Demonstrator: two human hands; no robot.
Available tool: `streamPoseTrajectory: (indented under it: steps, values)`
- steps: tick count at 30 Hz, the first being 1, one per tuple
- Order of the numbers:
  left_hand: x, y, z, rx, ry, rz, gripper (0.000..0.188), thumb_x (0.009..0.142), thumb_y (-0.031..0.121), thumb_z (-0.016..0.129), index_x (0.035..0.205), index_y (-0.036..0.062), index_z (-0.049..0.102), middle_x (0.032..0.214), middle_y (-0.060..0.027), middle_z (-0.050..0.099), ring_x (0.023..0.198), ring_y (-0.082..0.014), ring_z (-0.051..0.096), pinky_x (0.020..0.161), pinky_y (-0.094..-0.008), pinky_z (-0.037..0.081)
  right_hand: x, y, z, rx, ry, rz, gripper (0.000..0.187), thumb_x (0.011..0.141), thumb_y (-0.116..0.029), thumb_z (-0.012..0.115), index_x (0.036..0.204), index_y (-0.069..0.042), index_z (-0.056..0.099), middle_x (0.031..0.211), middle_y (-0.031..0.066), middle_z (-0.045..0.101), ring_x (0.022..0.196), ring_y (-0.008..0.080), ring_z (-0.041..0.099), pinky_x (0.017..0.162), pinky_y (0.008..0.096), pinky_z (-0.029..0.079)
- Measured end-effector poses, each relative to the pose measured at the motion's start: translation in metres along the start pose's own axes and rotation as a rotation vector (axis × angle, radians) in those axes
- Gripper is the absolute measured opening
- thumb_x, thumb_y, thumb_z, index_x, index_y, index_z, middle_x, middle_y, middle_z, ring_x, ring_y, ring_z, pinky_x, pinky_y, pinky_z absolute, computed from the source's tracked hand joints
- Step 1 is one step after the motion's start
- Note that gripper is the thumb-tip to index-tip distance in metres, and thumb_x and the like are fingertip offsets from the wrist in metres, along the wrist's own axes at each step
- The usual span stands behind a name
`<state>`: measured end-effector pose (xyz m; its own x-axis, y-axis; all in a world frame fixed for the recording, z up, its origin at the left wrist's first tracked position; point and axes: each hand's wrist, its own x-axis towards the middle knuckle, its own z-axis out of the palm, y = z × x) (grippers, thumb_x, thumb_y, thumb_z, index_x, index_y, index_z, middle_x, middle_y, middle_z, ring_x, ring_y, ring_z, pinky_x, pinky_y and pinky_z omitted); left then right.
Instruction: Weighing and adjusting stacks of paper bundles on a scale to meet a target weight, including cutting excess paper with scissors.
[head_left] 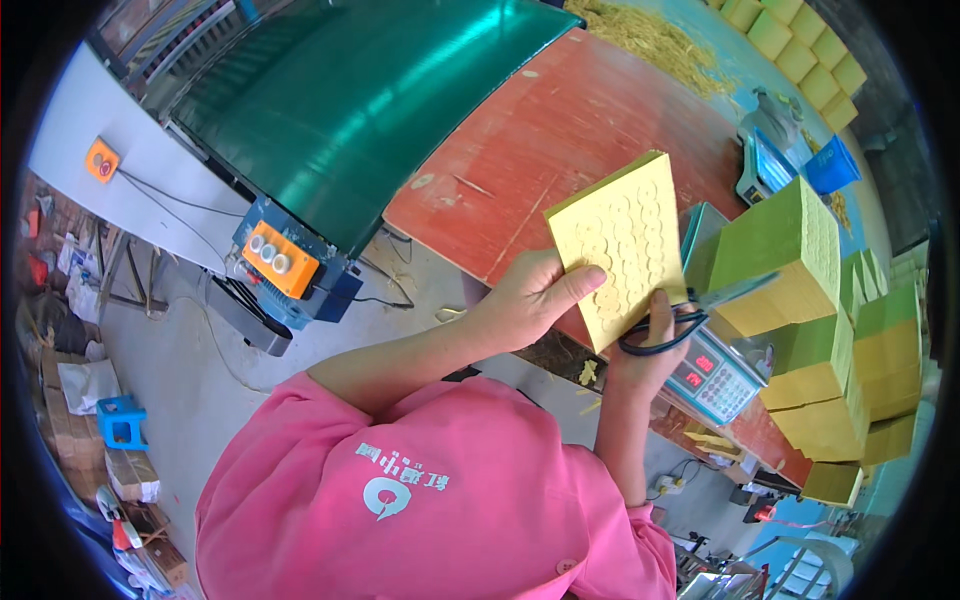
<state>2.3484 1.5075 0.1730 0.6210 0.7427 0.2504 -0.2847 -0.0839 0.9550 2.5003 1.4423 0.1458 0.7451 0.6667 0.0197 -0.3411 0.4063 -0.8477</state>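
Observation:
A thick stack of yellow paper sheets (622, 245), its front marked with rows of scalloped round cuts, is held tilted up in front of me. My left hand (530, 298) grips its left edge, thumb across the face and fingers hidden behind. Black-handled scissors (737, 290) are in my right hand (645, 362), which is closed around the handle loops at the stack's lower right corner. Their metal blades point right, away from the sheets. Beyond that hand sits a digital scale (718, 378) with a red lit display and a keypad.
Large yellow paper blocks (780, 262) are piled to the right. The red tabletop (560, 150) meets a green conveyor belt (370, 110) with an orange button box (280, 258). A blue bin (832, 166) and another scale (770, 160) stand at the far right; a blue stool (122, 422) is at left.

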Motion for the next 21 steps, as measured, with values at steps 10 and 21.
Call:
streamPoseTrajectory:
  steps: [10,21]
  values:
    - [0.009,-0.037,-0.049,-0.639,0.071,-0.298,0.048,0.093,0.021,0.063,0.134,0.0025,0.046,0.122,-0.0095,0.06,0.113,-0.0216,0.06,0.096,-0.0397,0.049,-0.028,0.05,0.018,-0.051,0.109,0.009,0.017,0.085,-0.004,0.065,0.096,-0.008,0.053,0.083,-0.0021,0.055,0.069,0.0078,0.053,0.06,0.024,0.043]
    - [0.022,-0.046,-0.091,-0.865,-0.048,-0.321,0.056,0.096,0.029,0.058,0.143,0.0076,0.037,0.141,-0.0115,0.048,0.13,-0.0303,0.046,0.108,-0.051,0.038,-0.066,-0.016,-0.048,-0.46,-0.203,-0.009,0.05,0.076,-0.034,0.08,0.102,-0.001,0.052,0.076,0.0009,0.05,0.068,0.0098,0.049,0.059,0.0242,0.038]
